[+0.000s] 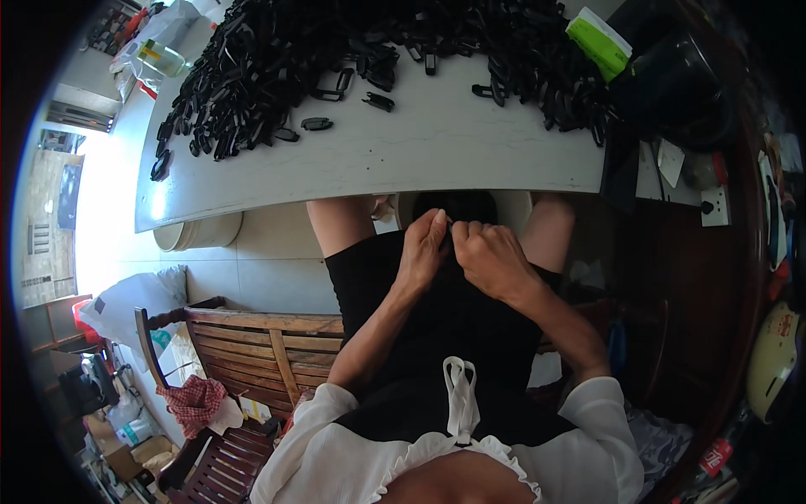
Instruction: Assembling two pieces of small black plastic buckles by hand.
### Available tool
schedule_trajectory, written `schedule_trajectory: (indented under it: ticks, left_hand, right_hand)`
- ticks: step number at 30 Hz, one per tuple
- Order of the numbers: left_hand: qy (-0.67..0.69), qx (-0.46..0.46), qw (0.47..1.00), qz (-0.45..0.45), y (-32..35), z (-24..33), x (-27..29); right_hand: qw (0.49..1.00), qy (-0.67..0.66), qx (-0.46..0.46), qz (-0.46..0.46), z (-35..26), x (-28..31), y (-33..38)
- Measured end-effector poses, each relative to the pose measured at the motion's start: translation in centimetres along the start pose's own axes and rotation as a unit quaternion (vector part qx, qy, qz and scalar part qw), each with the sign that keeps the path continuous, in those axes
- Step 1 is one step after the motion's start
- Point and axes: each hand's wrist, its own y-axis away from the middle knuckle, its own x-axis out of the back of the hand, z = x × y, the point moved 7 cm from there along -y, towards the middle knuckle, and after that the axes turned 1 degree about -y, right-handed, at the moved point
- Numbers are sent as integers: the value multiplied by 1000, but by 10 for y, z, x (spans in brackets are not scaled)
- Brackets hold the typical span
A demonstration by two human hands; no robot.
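My left hand (pixel 425 245) and my right hand (pixel 490 257) meet above my lap, just below the near edge of the table (pixel 437 160). Both are closed, fingertips nearly touching. Whatever they pinch between them is tiny or hidden, and I cannot make it out. On the table lies a large heap of small black plastic pieces (pixel 243 80), which look like buckles or clips. A few, such as one black piece (pixel 316 123), lie apart from the heap toward me. Between my knees, a pale container (pixel 522 210) with something dark inside shows under the table edge.
A green and white box (pixel 599 44) stands by a dark glossy container (pixel 680 88) at the right. A clear bottle (pixel 162 59) is at the far left. Below the left edge sits a pale bucket (pixel 201 231). A slatted wooden bench (pixel 252 336) is at my left.
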Motion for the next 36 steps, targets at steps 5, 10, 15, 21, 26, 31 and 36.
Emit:
schedule_trajectory:
  ticks: [5,10,15,21,26,31,36]
  left_hand:
    - [-5,1,1000,-8,4,-9,-11]
    - [-8,-88,996,28,0,8,-8]
    - [130,-168,975,-71,-6,46,-17]
    - [108,-125,983,-85,4,51,-27]
    - [-92,-175,980,23,-21,89,17]
    - [-482,-361,776,186,-85,172,51]
    - [-623,-376,654,206,-170,151,65]
  right_hand:
    - [998,-52,-33,22,2,-4,13]
    - [988,-97,-120,13,11,-9,15]
    - [833,-526,-144,98,33,-4,19]
    - [730,-658,-171,76,38,-24,21]
    - [821,-528,-204,79,62,-34,39]
    - [961,-136,-213,-109,74,-43,36]
    - [978,-137,-119,98,73,22,-33]
